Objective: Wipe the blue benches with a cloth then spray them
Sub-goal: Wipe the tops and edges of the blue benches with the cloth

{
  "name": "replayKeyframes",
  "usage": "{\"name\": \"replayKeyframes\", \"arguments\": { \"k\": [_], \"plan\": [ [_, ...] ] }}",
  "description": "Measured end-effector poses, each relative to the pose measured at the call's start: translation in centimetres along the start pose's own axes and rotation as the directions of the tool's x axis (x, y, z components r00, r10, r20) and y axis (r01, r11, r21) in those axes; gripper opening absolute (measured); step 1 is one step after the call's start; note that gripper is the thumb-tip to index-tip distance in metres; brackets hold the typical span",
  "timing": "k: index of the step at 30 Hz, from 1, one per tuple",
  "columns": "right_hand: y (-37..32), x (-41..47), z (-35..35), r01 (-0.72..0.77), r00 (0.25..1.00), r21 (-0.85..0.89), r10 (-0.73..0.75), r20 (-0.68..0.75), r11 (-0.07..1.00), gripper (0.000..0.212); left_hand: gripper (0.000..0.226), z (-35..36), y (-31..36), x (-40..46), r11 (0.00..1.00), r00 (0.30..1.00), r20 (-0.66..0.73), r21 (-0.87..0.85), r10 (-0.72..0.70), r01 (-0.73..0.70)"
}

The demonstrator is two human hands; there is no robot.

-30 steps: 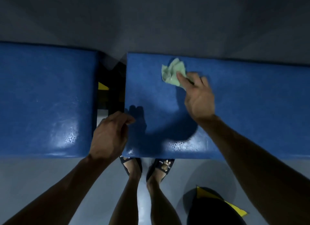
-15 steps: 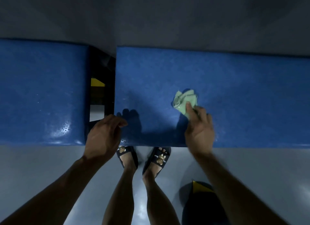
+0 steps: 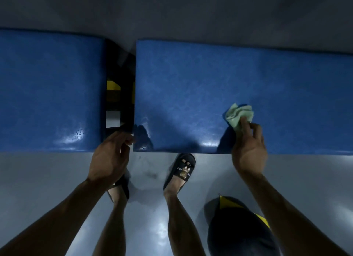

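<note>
A single wide-angle head camera looks almost straight down from standing height, close over two blue worktops point(image 3: 191, 87) lying side by side and the grey floor point(image 3: 38, 179).

Two benches point(image 3: 210, 84); one cloth point(image 3: 238, 116); two hands point(image 3: 248, 152)

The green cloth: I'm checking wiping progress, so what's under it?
The green cloth lies on the right blue bench, held by the right hand. The bench patch beneath it is covered, so its state cannot be seen.
</note>
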State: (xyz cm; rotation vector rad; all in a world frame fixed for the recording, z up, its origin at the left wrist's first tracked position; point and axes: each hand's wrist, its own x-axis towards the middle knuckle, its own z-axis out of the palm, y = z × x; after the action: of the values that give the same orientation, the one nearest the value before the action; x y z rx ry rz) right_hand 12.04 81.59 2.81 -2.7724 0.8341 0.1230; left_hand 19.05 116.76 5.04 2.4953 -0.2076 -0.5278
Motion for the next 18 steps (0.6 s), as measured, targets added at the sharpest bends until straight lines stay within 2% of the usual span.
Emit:
{"name": "replayKeyframes", "arguments": {
  "k": [2,3,5,7,8,10,11,12,13,15,16,17,18],
  "plan": [
    [-3.5,-1.6,1.8,-0.052,0.999,0.039,0.053,-0.005,0.998,0.059,0.022,-0.3,-0.9,-0.1,1.000,1.000,-0.003,-0.008,0.008,-0.008],
    [-6.0,-2.8,2.9,-0.031,1.000,0.082,0.031,0.002,0.996,0.064,0.023,-0.5,-1.4,-0.2,1.000,1.000,0.000,-0.014,0.013,-0.013],
    [-11.8,-5.6,5.1,0.081,0.997,0.143,-0.081,-0.003,0.986,0.067,0.026,-0.9,-2.3,-0.2,0.999,1.000,0.009,-0.028,0.021,-0.020],
    [-16.8,-7.7,6.2,0.250,0.967,0.121,-0.253,0.006,0.961,0.064,0.026,-1.5,-2.8,-0.3,0.999,0.999,0.021,-0.039,0.025,-0.024],
    [-18.2,-8.0,6.1,0.375,0.924,0.085,-0.379,0.048,0.923,0.063,0.026,-1.9,-3.1,-0.3,0.999,0.999,0.024,-0.043,0.026,-0.025],
    [-17.7,-6.4,5.2,0.642,0.756,0.018,-0.637,0.153,0.766,0.066,0.027,-2.8,-3.7,-0.3,0.998,0.999,0.011,-0.050,0.042,-0.041],
    [-16.1,-4.7,4.8,0.729,0.676,-0.015,-0.715,0.176,0.685,0.067,0.028,-3.2,-4.0,-0.3,0.997,0.999,0.005,-0.055,0.054,-0.053],
    [-14.5,-2.6,4.4,0.752,0.651,-0.028,-0.737,0.183,0.658,0.067,0.028,-3.7,-4.4,-0.2,0.996,0.998,0.000,-0.058,0.064,-0.064],
    [-13.2,-0.6,3.9,0.704,0.704,-0.030,-0.691,0.166,0.710,0.065,0.027,-4.1,-4.8,-0.2,0.995,0.997,-0.005,-0.063,0.075,-0.076],
    [-12.5,1.9,3.7,0.423,0.904,-0.015,-0.420,0.078,0.906,0.065,0.027,-4.9,-5.9,0.0,0.993,0.996,-0.001,-0.076,0.088,-0.088],
    [-13.7,1.6,4.1,0.285,0.958,-0.017,-0.284,0.038,0.959,0.065,0.028,-5.2,-6.5,0.0,0.993,0.997,0.002,-0.082,0.081,-0.081],
    [-15.3,0.6,4.6,0.233,0.972,-0.007,-0.233,0.012,0.972,0.064,0.028,-5.5,-7.2,0.1,0.994,0.997,0.005,-0.083,0.072,-0.071],
    [-16.9,-0.9,5.2,0.268,0.963,0.025,-0.269,0.006,0.963,0.063,0.028,-5.7,-7.9,0.2,0.995,0.998,0.004,-0.078,0.064,-0.064]
  ]
}}
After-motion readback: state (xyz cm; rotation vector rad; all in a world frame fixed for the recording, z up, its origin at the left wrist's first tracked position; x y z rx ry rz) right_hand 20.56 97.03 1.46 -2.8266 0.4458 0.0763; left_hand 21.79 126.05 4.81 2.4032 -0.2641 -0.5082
